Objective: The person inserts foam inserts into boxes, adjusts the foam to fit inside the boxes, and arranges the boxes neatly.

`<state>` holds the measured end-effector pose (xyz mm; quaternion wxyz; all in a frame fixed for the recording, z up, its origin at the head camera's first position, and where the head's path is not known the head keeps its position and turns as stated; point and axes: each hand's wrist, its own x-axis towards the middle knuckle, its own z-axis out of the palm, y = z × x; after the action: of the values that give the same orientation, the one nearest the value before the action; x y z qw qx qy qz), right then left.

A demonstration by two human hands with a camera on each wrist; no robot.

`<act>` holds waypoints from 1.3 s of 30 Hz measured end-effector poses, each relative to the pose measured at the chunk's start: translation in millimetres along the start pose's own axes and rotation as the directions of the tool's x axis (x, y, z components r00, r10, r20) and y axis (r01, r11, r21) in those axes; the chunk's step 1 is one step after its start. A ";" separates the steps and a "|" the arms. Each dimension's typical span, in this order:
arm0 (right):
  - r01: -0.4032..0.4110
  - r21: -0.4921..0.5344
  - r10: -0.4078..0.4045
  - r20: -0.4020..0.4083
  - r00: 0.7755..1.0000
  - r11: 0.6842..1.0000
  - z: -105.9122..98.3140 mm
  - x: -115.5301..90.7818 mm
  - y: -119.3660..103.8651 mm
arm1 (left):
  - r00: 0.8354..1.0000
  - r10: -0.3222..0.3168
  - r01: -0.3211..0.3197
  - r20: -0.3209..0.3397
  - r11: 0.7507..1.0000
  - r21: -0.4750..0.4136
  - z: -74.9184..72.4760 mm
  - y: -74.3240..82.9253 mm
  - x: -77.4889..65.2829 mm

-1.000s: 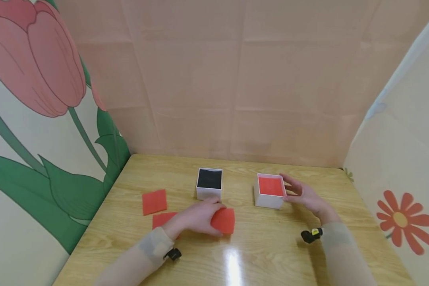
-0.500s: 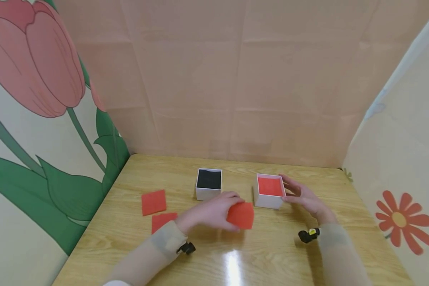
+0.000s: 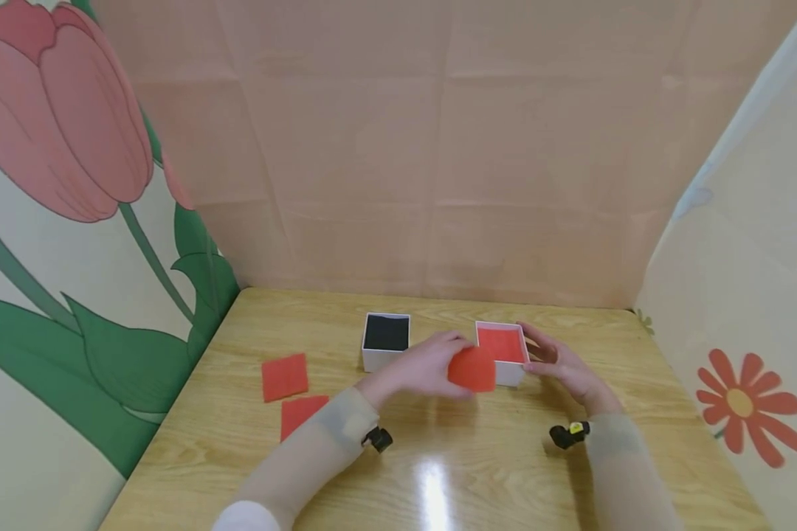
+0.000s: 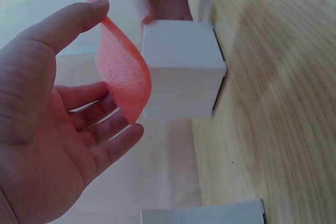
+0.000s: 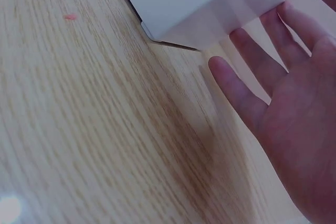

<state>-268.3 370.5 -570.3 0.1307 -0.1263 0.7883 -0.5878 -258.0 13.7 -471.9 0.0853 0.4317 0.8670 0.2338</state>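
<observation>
In the head view my left hand (image 3: 435, 369) holds a red foam square (image 3: 473, 369) by its edges, in front of the right white box (image 3: 508, 374). The left wrist view shows the foam square (image 4: 126, 72) bowed between thumb and fingertips. Red material fills much of that box's opening. My right hand (image 3: 567, 372) touches the box's right side; in the right wrist view its fingers (image 5: 257, 61) lie fairly straight against the box wall (image 5: 231, 14). Two more red squares lie flat at the left, one farther back (image 3: 285, 377) and one nearer (image 3: 302, 414), partly covered by my left forearm.
A second white box (image 3: 375, 360), with black material inside, stands left of the first. Both rest on a wood-grain table (image 3: 491, 472) with a pinkish cloth backdrop (image 3: 345, 162) behind it. A small red scrap (image 5: 70, 17) lies on the table in the right wrist view.
My left hand has carried the foam square to the right and away from me, up to the right box. The nearer square on the left is more exposed. My right hand has stayed at the box.
</observation>
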 end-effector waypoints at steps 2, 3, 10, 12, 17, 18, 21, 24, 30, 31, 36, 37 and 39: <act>0.010 0.004 -0.010 -0.001 1.000 1.000 -0.4 0.0 0.4 | 1.000 -0.005 0.005 -0.011 1.000 0.009 0.1 0.1 7.8; 0.012 0.005 -0.012 -0.002 1.000 1.000 -0.5 0.0 0.6 | 1.000 -0.008 0.008 -0.016 1.000 0.010 0.2 0.3 11.3; 0.011 -0.010 -0.011 0.004 1.000 1.000 -0.9 -1.0 -0.6 | 0.998 -0.034 0.034 -0.046 0.999 0.006 1.8 3.4 29.1; 0.014 -0.006 -0.014 0.004 1.000 1.000 -1.2 -1.1 -1.5 | 0.998 -0.043 0.043 -0.056 0.999 -0.007 1.7 4.0 32.6; 0.019 0.030 -0.020 0.012 1.000 0.999 -1.4 0.1 -3.9 | 0.994 -0.089 0.086 -0.071 0.995 -0.042 -1.3 7.3 39.3; 0.021 0.039 -0.021 0.013 1.000 0.999 -1.1 0.3 -4.4 | 0.992 -0.098 0.095 -0.074 0.995 -0.040 -1.4 7.7 40.3; 0.033 0.056 -0.034 0.020 0.999 0.998 -0.8 0.4 -4.3 | 0.991 -0.103 0.100 -0.084 0.994 -0.039 1.2 5.5 42.7; 0.034 0.065 -0.035 0.022 0.999 0.997 -0.2 -0.4 -5.2 | 0.991 -0.096 0.093 -0.090 0.995 -0.036 5.2 2.4 44.6; 0.029 0.083 -0.031 0.024 0.999 0.996 -0.9 -0.6 -7.0 | 0.989 -0.110 0.106 -0.098 0.993 -0.046 9.4 -2.2 48.7; 0.030 0.090 -0.032 0.024 0.999 0.996 -1.4 -0.8 -7.2 | 0.988 -0.114 0.110 -0.101 0.993 -0.046 9.4 -2.1 49.9; 0.011 0.079 -0.012 0.016 1.000 0.997 -4.2 -3.1 -7.0 | 0.984 -0.141 0.138 -0.112 0.990 -0.030 9.2 -0.5 58.6; 0.004 0.072 -0.005 0.014 1.000 0.997 -4.7 -3.6 -6.9 | 0.983 -0.144 0.143 -0.114 0.989 -0.021 9.0 0.4 60.8; 0.007 0.055 -0.007 0.014 1.000 0.998 -5.6 -4.0 -6.5 | 0.982 -0.141 0.143 -0.122 0.990 0.005 8.6 2.6 66.0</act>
<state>-266.3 375.1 -562.2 0.1378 -0.1296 0.7705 -0.6087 -293.6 69.9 -474.6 0.0461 0.3543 0.9008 0.2469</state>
